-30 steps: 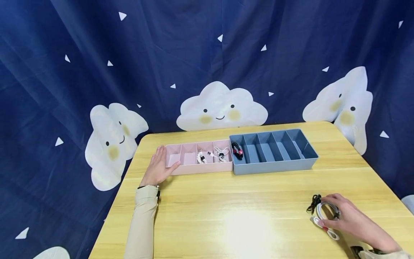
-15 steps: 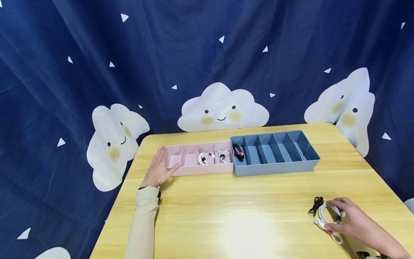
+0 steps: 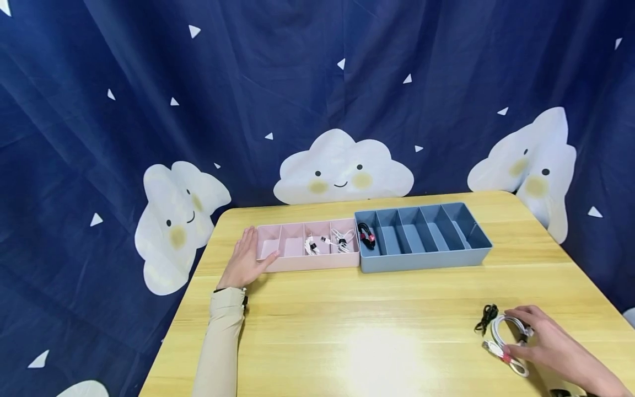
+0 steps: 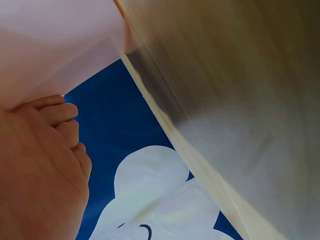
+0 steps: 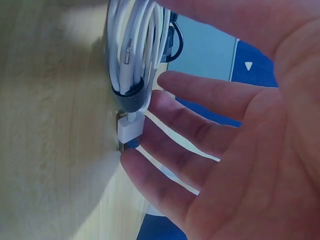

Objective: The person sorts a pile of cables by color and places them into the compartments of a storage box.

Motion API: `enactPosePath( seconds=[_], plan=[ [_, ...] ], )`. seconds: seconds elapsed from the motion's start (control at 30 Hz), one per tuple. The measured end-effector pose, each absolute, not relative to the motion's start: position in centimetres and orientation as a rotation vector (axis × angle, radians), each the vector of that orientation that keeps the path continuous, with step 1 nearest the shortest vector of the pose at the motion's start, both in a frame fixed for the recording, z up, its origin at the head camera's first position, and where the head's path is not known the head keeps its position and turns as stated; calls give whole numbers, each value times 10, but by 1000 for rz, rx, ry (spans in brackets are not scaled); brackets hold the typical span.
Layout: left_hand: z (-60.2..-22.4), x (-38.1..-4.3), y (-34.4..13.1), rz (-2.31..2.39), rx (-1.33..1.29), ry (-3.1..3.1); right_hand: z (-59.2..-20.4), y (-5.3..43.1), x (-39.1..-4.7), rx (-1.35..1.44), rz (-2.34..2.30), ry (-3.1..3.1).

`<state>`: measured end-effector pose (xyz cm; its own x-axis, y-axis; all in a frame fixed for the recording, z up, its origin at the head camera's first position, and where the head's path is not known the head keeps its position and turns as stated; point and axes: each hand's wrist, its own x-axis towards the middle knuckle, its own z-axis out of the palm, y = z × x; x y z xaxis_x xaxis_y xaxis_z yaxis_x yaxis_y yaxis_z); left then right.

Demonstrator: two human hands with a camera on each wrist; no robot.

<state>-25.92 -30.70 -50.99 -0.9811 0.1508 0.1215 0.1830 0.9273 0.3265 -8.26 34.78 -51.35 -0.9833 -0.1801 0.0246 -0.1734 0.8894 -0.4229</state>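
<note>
My left hand [image 3: 242,263] rests at the left end of a pink divided box [image 3: 307,263], fingers along its side and thumb at its front wall. At the right, my right hand [image 3: 550,339] is around a coiled white cable [image 5: 145,45] with a black tie, lying on the table. Its fingers are spread and loosely bent, fingertips right beside the coil in the right wrist view, the thumb overlapping it. A white cable with a red tie [image 3: 506,358] lies just in front of that coil. A black cable [image 3: 486,318] lies to its left.
A blue-grey divided box [image 3: 421,260] stands against the pink box's right end, with a black cable [image 3: 367,237] in its left compartment. White cables [image 3: 342,242] lie in the pink box's two right compartments. A dark blue curtain [image 3: 248,71] hangs behind the wooden table [image 3: 317,320].
My right hand has shifted slightly right and its fingers have loosened, showing more of the white coil. The cables stay almost in place. My left hand stays at the pink box.
</note>
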Motion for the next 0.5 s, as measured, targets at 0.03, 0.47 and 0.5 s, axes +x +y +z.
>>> enactPosePath(
  seconds=[0.03,0.47,0.5],
  plan=[
    [-510,-259,-307,-520,-261,-2991,-513,348,-83,-279,-677,3032],
    [-510,-259,-308,-519,-248,-3014,-513,346,-88,-269,-626,3029],
    [-510,-259,-308,-523,-250,-3012,-513,345,-88,-264,-627,3029]
  ],
)
